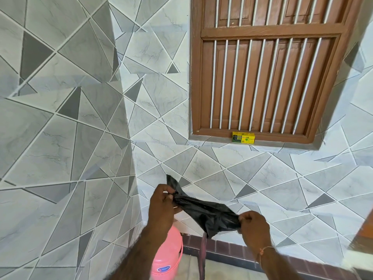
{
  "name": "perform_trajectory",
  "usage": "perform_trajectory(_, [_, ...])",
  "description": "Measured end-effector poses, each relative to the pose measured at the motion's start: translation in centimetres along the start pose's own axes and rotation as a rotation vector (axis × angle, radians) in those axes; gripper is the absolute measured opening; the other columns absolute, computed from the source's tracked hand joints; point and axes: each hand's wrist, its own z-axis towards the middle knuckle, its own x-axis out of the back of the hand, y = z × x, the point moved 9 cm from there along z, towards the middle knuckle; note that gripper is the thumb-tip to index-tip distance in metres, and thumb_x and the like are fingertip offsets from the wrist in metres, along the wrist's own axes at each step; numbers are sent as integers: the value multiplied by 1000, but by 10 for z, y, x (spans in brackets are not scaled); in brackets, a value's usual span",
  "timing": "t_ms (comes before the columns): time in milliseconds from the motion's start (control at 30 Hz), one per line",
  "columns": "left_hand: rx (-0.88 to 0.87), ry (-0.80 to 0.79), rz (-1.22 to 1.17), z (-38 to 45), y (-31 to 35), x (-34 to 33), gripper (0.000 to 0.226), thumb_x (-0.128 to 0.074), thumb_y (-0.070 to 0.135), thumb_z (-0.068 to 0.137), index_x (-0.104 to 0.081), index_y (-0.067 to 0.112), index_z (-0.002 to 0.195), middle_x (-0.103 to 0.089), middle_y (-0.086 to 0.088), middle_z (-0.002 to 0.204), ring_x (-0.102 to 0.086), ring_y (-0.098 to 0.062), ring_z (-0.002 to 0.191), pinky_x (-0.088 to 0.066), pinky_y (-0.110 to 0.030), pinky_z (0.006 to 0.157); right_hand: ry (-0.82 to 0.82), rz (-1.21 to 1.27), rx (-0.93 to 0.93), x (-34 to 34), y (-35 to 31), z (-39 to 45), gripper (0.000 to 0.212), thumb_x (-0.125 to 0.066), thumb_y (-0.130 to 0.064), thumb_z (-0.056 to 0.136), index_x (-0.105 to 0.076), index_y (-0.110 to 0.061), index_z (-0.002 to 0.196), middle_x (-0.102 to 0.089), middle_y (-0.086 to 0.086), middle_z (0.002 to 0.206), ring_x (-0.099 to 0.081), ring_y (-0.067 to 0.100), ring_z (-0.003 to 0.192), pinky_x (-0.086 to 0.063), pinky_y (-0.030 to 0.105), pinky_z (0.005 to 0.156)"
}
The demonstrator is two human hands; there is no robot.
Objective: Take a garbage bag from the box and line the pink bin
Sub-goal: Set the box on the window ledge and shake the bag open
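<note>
A crumpled black garbage bag [205,211] is stretched between both hands in front of the tiled wall. My left hand [163,207] pinches its upper end, with a loose flap sticking up above the fingers. My right hand [253,225] grips its lower end, lower and to the right. The pink bin [166,257] stands on the floor below my left forearm, which hides part of it. A small yellow box [243,137] lies on the window sill, well above the hands.
A brown wooden shutter with white bars [266,65] fills the upper right. Grey patterned tiles cover the wall and a corner pillar [70,138] on the left. A dark thin upright post [201,257] stands beside the bin, against a brick-pattern skirting.
</note>
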Motion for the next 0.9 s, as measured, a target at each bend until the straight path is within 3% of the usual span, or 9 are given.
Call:
perform_trajectory(100, [14, 115, -62, 7, -5, 11, 24, -38, -12, 92, -60, -2, 87, -69, -16, 91, -69, -34, 84, -56, -19, 54, 7, -41, -31, -2, 14, -1, 25, -56, -2, 84, -64, -19, 68, -72, 11, 74, -70, 31, 70, -56, 36, 70])
perform_trajectory(200, [4, 141, -18, 13, -6, 19, 35, -39, -15, 87, -66, 4, 76, -70, -17, 92, -68, -32, 84, -57, -28, 65, -39, -206, -39, -1, 23, 1, 17, -53, -7, 87, -64, -16, 77, -69, 8, 83, -65, 32, 83, -50, 31, 75])
perform_trajectory(267, [-1, 96, -18, 15, -6, 19, 36, -40, -11, 90, -69, 6, 77, -71, -13, 92, -69, -29, 87, -56, -26, 66, -53, -358, 95, -2, 9, 0, 10, -56, -13, 89, -65, -16, 91, -67, 5, 93, -63, 33, 99, -44, 31, 81])
perform_trajectory(367, [-12, -25, -58, 13, 0, 4, 33, -45, -6, 90, -71, 8, 74, -74, -13, 87, -70, -32, 88, -60, -28, 69, 6, -188, 408, -6, -38, -13, 24, -66, -21, 87, -66, -16, 111, -68, 2, 115, -60, 22, 110, -41, 32, 100])
perform_trajectory(500, [-109, -157, 15, 4, 20, -13, 8, -70, 15, 81, -74, 12, 75, -75, -7, 77, -71, -24, 78, -59, -41, 80, -431, -58, 560, -55, -106, -44, 53, -72, -43, 77, -52, -39, 127, -63, -19, 117, -57, -4, 111, -43, 20, 97])
perform_trajectory(600, [-139, -177, 110, 2, 24, -14, 10, -80, 14, 74, -72, 10, 76, -73, -5, 76, -69, -20, 74, -58, -30, 75, -576, -99, 566, -79, -124, -50, 28, -68, -22, 81, -60, -36, 105, -73, -5, 98, -68, 10, 92, -54, 28, 85])
perform_trajectory(733, [-402, -193, 654, 7, 21, 0, 19, -66, 5, 80, -59, 23, 78, -59, 8, 85, -59, -8, 78, -55, -29, 78, -364, -133, 538, -61, -120, -25, 24, -60, -7, 84, -61, -31, 79, -71, 3, 79, -66, 22, 73, -49, 18, 64])
perform_trajectory(800, [-522, -276, 1004, 4, 12, -1, 15, -61, 10, 81, -61, 25, 83, -53, 6, 90, -56, -16, 84, -54, -37, 77, -218, -141, 491, -40, -108, -6, 26, -56, -2, 80, -61, -27, 79, -72, 6, 80, -66, 27, 76, -51, 29, 68])
perform_trajectory(900, [-443, -256, 1441, 7, -4, 20, 18, -53, 17, 90, -66, 18, 103, -55, -4, 108, -58, -27, 100, -53, -41, 85, -81, -255, 465, -12, -92, 12, 26, -48, -1, 81, -56, -23, 93, -69, 12, 89, -63, 33, 84, -50, 36, 74])
